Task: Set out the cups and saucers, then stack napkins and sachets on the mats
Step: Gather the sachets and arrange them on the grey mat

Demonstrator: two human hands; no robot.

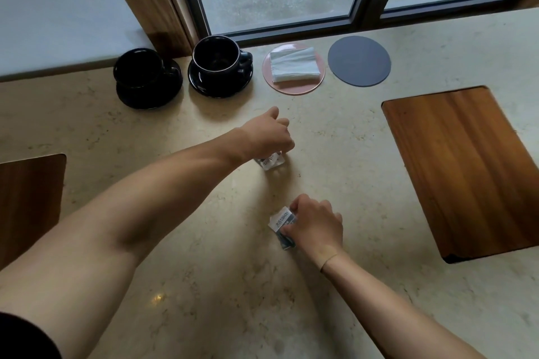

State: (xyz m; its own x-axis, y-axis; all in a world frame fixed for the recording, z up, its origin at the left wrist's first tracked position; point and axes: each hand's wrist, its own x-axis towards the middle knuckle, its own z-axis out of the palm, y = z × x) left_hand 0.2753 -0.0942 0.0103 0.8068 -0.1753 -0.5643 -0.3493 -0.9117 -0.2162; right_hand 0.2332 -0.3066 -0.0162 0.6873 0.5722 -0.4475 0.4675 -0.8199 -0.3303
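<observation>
Two black cups sit on black saucers at the back left, one [137,71] on its saucer [148,93] and one [217,57] on its saucer [218,81]. To their right a pink round mat [316,80] carries a folded pale napkin [293,65]. Beside it lies a bare grey round mat [359,60]. My left hand [269,137] is closed over a small clear sachet [269,163] on the counter. My right hand [316,224] pinches a white and dark sachet [283,226], nearer to me.
The beige stone counter [204,271] runs up to a dark-framed window [358,13] at the back. A wooden board [463,169] is inset at the right and another [29,198] at the left edge.
</observation>
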